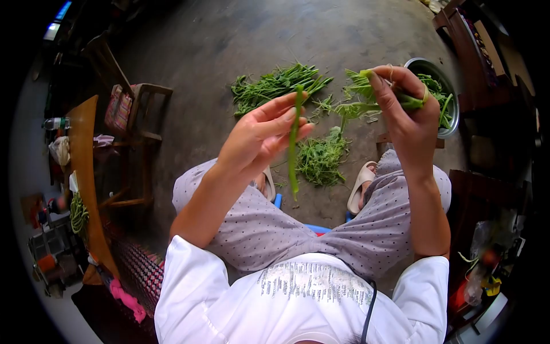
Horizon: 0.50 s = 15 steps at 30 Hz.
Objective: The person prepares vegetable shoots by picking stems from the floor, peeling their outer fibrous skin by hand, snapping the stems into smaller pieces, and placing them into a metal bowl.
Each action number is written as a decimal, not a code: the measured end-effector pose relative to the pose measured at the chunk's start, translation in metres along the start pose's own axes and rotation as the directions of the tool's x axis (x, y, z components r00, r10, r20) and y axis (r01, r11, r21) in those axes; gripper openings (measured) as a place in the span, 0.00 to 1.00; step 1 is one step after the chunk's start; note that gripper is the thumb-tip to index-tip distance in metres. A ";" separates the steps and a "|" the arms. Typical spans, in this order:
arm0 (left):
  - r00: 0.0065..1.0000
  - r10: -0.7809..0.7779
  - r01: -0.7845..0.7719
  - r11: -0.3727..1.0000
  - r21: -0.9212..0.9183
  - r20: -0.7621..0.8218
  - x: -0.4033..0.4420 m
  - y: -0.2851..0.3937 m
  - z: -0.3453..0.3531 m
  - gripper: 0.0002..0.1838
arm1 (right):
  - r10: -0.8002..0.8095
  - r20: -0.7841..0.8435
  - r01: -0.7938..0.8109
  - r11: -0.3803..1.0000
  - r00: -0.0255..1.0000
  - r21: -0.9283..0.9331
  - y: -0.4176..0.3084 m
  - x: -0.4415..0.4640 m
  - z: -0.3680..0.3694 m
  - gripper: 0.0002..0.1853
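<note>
My left hand [259, 133] pinches a long green stem [294, 152] between thumb and fingers, and the stem hangs nearly upright. Higher up on the right, my right hand [409, 112] is closed on a leafy green sprig [364, 92], its leaves pointing left and part of it hidden by the fingers. On the floor beyond my left hand lies a pile of long green stems [281, 85]. Between my feet is a looser heap of leaves and curly tendrils [322, 159]. A metal basin [454, 117] holding more green pieces stands behind my right hand.
A wooden chair [150, 89] with a patterned cushion stands at the left, near a wooden table edge [86, 172] with a bottle [56, 123] beside it. Dark wooden furniture [487, 195] lines the right side. My sandalled feet rest on the concrete floor [195, 63].
</note>
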<state>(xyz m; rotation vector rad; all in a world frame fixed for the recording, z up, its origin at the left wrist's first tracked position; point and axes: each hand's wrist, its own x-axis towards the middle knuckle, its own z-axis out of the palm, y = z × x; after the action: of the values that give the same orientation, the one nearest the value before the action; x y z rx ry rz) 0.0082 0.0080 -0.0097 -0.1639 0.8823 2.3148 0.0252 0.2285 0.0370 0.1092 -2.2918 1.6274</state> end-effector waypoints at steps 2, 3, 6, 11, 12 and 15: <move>0.998 0.062 -0.061 0.997 0.042 -0.013 -0.001 0.006 -0.002 0.20 | 0.109 0.007 -0.108 0.969 0.994 0.221 0.014 0.004 -0.007 0.07; 0.991 0.133 -0.130 0.988 0.085 -0.032 0.000 0.011 -0.001 0.20 | 0.146 0.039 -0.151 0.963 0.989 0.224 0.023 0.003 -0.007 0.08; 0.973 0.224 -0.214 0.964 0.160 -0.047 0.018 0.021 0.016 0.23 | 0.279 0.219 -0.299 0.952 0.935 0.063 0.040 -0.005 -0.009 0.08; 0.920 0.340 -0.368 0.920 0.135 0.197 0.110 0.019 0.107 0.24 | 0.360 0.241 -0.375 0.927 0.901 0.019 0.048 -0.027 -0.005 0.08; 0.910 0.353 -0.398 0.891 0.217 0.219 0.130 0.015 0.133 0.22 | 0.369 0.250 -0.392 0.919 0.895 0.048 0.049 -0.028 -0.006 0.08; 0.970 0.180 -0.238 0.852 0.466 0.166 0.161 0.003 0.153 0.40 | 0.402 0.292 -0.464 0.866 0.868 0.188 0.056 -0.030 -0.013 0.08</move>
<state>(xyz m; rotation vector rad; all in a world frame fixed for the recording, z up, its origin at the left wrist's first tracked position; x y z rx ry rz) -0.1032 0.1886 0.0565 0.2951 1.4453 2.1850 0.0422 0.2566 -0.0192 -0.1794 -2.3973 2.2494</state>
